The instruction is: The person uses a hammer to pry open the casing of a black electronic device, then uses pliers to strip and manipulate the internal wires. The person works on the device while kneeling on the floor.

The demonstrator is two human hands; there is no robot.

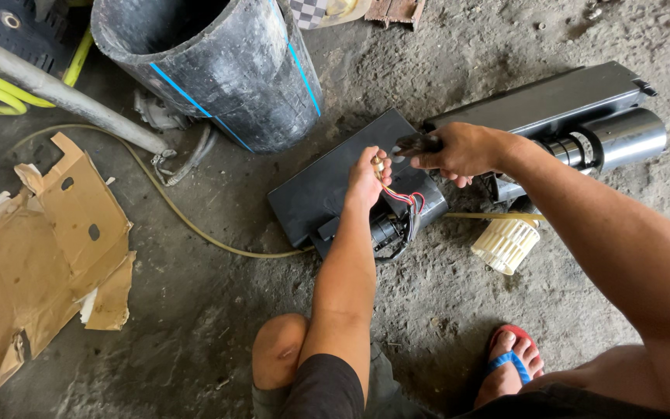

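My left hand point(367, 180) pinches the end of a bundle of coloured wires point(402, 197) that runs down into a black box-shaped housing point(323, 190) lying on the concrete floor. My right hand point(459, 149) grips a dark tool point(415, 143), its tip close to the wire ends held by my left hand. Both hands hover just above the housing's right end, where a dark motor part point(389, 230) shows.
A cream plastic fan wheel point(505, 244) lies to the right. A long black casing with a metal cylinder point(583, 116) sits behind. A big black pipe point(219, 70) stands at the back, torn cardboard point(40, 248) at left, a yellowish hose point(188, 221) between.
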